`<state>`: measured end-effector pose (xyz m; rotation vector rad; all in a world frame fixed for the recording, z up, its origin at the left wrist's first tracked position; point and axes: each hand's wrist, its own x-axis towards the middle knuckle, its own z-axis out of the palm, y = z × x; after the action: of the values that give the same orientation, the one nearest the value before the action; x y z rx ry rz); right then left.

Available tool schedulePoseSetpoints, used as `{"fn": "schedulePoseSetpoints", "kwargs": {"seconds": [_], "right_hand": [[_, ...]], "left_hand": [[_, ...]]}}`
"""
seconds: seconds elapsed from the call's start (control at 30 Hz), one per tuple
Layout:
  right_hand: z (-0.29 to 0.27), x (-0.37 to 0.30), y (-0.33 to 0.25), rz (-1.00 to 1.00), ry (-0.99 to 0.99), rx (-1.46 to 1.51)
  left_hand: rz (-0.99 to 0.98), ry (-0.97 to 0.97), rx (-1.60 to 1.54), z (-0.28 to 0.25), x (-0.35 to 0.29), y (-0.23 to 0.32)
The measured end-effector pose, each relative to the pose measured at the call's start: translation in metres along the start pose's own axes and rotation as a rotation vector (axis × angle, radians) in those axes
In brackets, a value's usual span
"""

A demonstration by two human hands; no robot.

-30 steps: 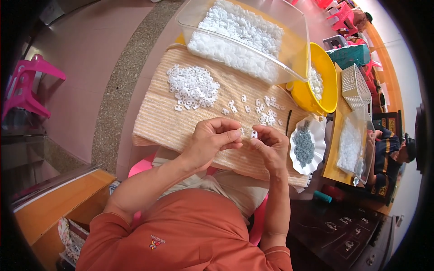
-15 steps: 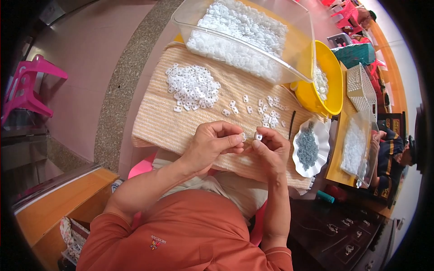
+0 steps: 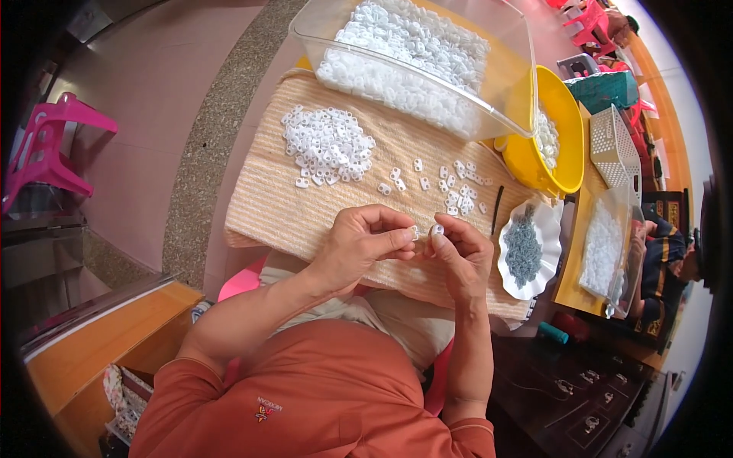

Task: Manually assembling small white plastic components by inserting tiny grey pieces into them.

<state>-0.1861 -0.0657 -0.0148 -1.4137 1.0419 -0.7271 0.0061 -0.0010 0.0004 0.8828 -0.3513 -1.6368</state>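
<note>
Over the near part of the striped towel, my left hand (image 3: 355,243) pinches a small white plastic piece (image 3: 414,232) between thumb and forefinger. Facing it a short gap away, my right hand (image 3: 463,250) grips another small white plastic piece (image 3: 437,230) in its fingertips. Fine detail on both pieces is too small to make out. Beyond my hands lies a heap of white plastic pieces with holes (image 3: 328,146), with several loose ones (image 3: 458,200) scattered to its right. A white scalloped dish (image 3: 551,256) of small grey parts (image 3: 522,253) stands beside my right hand.
A large clear bin (image 3: 427,72) of white pieces stands at the far side, next to a yellow basin (image 3: 569,126). On the towel (image 3: 267,179) lies a thin black stick (image 3: 497,200). At right are a perforated basket (image 3: 611,141) and a person (image 3: 663,263) by another clear bin.
The piece in my right fingers has turned from face-on to more edge-on. My left fingertips have shifted slightly around their piece. The whole view has moved a little.
</note>
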Motion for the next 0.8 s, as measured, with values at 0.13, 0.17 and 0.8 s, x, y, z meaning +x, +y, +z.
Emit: {"fn": "schedulePoseSetpoints", "kwargs": {"seconds": [0.13,0.17,0.8], "right_hand": [[0.004,-0.002,-0.007,0.045,-0.059,0.042],[0.005,-0.002,-0.006,0.046,-0.059,0.043],[0.005,-0.004,-0.008,-0.042,-0.081,-0.058]], "left_hand": [[0.004,0.000,0.020,-0.001,0.000,0.000],[0.003,0.000,0.020,-0.001,0.000,-0.001],[-0.014,-0.011,0.047,0.002,-0.001,0.000]]}}
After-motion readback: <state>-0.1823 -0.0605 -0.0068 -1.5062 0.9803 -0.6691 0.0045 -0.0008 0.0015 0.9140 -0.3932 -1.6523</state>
